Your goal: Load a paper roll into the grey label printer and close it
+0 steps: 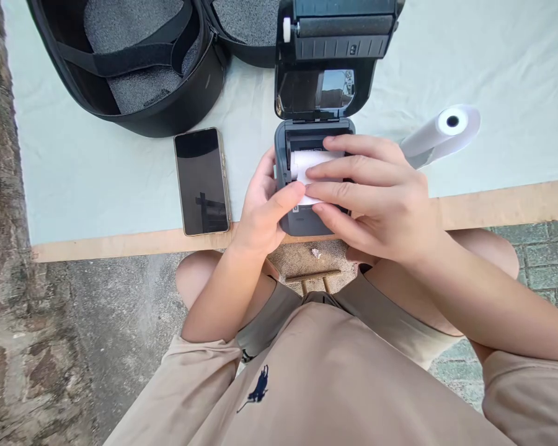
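Note:
A small dark label printer point(305, 224) stands at the table's near edge, its black lid point(341, 48) swung up and back. Inside the compartment lies a white paper roll point(317, 162). My left hand point(259, 217) grips the printer's left side, and its thumb reaches over onto the paper. Over the compartment from the right comes my right hand point(384, 189), fingers stretched out and apart, with fingertips resting on the paper and near the compartment's edge. That hand covers the right part of the printer and of the roll.
A phone point(202, 183) lies left of the printer. Behind it sits an unzipped black case point(167, 118) with grey foam and a strap. A second, partly unrolled white paper roll point(428, 141) lies to the right. Cloth covers the wooden-edged table point(506, 201).

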### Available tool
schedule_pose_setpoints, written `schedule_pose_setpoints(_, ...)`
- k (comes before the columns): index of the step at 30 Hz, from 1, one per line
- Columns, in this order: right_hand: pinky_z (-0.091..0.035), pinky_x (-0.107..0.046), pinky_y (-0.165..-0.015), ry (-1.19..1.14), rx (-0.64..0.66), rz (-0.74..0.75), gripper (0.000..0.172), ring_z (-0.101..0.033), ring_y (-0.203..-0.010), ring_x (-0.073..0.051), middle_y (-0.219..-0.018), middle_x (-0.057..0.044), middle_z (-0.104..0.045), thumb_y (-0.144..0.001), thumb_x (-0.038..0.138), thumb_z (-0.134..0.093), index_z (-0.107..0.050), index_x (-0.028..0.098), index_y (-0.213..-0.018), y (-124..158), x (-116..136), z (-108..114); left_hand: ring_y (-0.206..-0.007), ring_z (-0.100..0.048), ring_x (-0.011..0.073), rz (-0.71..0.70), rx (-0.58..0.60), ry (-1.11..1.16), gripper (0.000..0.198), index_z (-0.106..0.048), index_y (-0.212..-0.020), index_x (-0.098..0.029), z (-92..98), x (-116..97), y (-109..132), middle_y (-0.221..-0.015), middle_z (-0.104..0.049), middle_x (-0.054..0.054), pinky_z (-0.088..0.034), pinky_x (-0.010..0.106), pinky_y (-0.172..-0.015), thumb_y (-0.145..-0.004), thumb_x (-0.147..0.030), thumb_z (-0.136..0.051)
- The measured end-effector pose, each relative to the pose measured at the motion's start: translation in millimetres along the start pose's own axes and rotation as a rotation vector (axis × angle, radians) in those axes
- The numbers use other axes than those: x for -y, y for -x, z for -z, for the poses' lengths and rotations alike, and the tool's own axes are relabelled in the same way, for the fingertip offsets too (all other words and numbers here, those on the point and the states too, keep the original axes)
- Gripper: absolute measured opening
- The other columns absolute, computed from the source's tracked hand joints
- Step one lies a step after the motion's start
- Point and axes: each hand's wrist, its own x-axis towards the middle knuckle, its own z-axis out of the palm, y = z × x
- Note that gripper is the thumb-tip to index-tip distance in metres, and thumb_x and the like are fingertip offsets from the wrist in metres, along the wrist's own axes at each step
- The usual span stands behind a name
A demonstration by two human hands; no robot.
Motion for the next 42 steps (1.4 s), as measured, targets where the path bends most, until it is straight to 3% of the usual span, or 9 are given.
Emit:
schedule_pose_setpoints(5,-0.054,-0.051,-0.105,-0.114,-0.040,-0.056,0.014,-0.059,-0.122,-0.027,-0.110,-0.005,-0.068,-0.090,0.028,-0.059,-0.069,0.026,-0.100,-1,0,2,-0.103,-0.070,0.0225,-0.094,0.059,-0.005,0.046,-0.057,-0.117,-0.026,-0.5,2,1,-0.107,-0.071,0.001,-0.060,0.034,-0.086,-0.076,-0.034,-0.078)
schedule_pose_setpoints(9,-0.056,-0.046,-0.093,-0.173,-0.192,-0.266,0.017,-0.062,-0.106,-0.022,-0.105,-0.008,-0.062,-0.089,0.024,-0.059,-0.064,0.023,-0.105,-1,2,0,-0.101,-0.071,0.0249,-0.115,0.055,-0.020,0.049,-0.057,-0.117,-0.024,-0.4,3,3,-0.105,-0.070,0.003,-0.061,0.035,-0.082,-0.074,-0.031,-0.080)
schedule_pose_setpoints(12,-0.057,-0.039,-0.083,-0.234,-0.123,-0.435,0.035,-0.057,-0.115,-0.024,-0.117,-0.007,-0.059,-0.085,0.024,-0.062,-0.055,0.027,-0.119,0,3,-1,-0.099,-0.072,0.0260,-0.118,0.047,-0.023,0.052,-0.058,-0.116,-0.026,1.7,4,2,-0.104,-0.070,0.002,-0.062,0.037,-0.079,-0.070,-0.030,-0.082)
schedule_pose_setpoints(16,-0.059,-0.039,-0.093,-0.517,-0.003,-0.570,0.049,-0.051,-0.131,-0.025,-0.142,-0.006,-0.044,-0.086,0.026,-0.063,-0.042,0.031,-0.130,0,4,-1,-0.096,-0.072,0.0251,-0.117,0.056,0.030,0.054,-0.056,-0.118,-0.025,2.4,5,2,-0.106,-0.069,0.004,-0.062,0.037,-0.078,-0.070,-0.034,-0.081)
schedule_pose_setpoints(21,-0.055,-0.042,-0.105,-0.684,0.062,-0.564,0.055,-0.055,-0.127,-0.022,-0.146,-0.005,-0.037,-0.083,0.025,-0.068,-0.040,0.033,-0.129,-1,4,2,-0.094,-0.072,0.0252,-0.098,-0.023,0.012,0.054,-0.054,-0.116,-0.025,-0.1,5,1,-0.104,-0.069,0.004,-0.062,0.036,-0.074,-0.070,-0.036,-0.081)
schedule_pose_setpoints(30,-0.057,-0.035,-0.101,-0.795,0.028,-0.623,0.050,-0.057,-0.123,-0.018,-0.142,-0.002,-0.039,-0.085,0.025,-0.067,-0.041,0.033,-0.125,-1,2,1,-0.089,-0.072,0.0226,-0.124,-0.001,0.033,0.061,-0.055,-0.117,-0.025,5.9,14,-3,-0.103,-0.071,0.003,-0.063,0.034,-0.071,-0.064,-0.032,-0.084)
schedule_pose_setpoints(35,-0.049,-0.041,-0.112,-0.689,-0.104,-0.627,0.058,-0.048,-0.137,-0.023,-0.147,-0.004,-0.040,-0.081,0.044,-0.072,-0.038,0.034,-0.127,-5,-2,2,-0.099,-0.071,0.0262,-0.142,0.091,-0.021,0.062,-0.053,-0.117,-0.027,7.3,13,-3,-0.109,-0.070,0.004,-0.063,0.034,-0.075,-0.063,-0.033,-0.085)
schedule_pose_setpoints(40,-0.054,-0.031,-0.104,-0.612,-0.200,-0.574,0.059,-0.043,-0.140,-0.018,-0.161,0.004,-0.022,-0.091,0.047,-0.059,-0.031,0.040,-0.142,-10,-5,3,-0.113,-0.067,0.0293,-0.112,0.071,-0.089,0.089,-0.039,-0.134,-0.033,3.5,6,0,-0.126,-0.064,0.005,-0.059,0.038,-0.088,-0.060,-0.036,-0.088)
schedule_pose_setpoints(42,-0.056,-0.031,-0.100,-0.557,-0.220,-0.523,0.053,-0.048,-0.133,-0.018,-0.158,0.003,-0.028,-0.093,0.049,-0.056,-0.037,0.038,-0.141,-9,-7,2,-0.115,-0.066,0.0317,-0.087,0.055,-0.084,0.090,-0.039,-0.134,-0.033,2.4,5,2,-0.127,-0.063,0.006,-0.058,0.040,-0.088,-0.059,-0.038,-0.089)
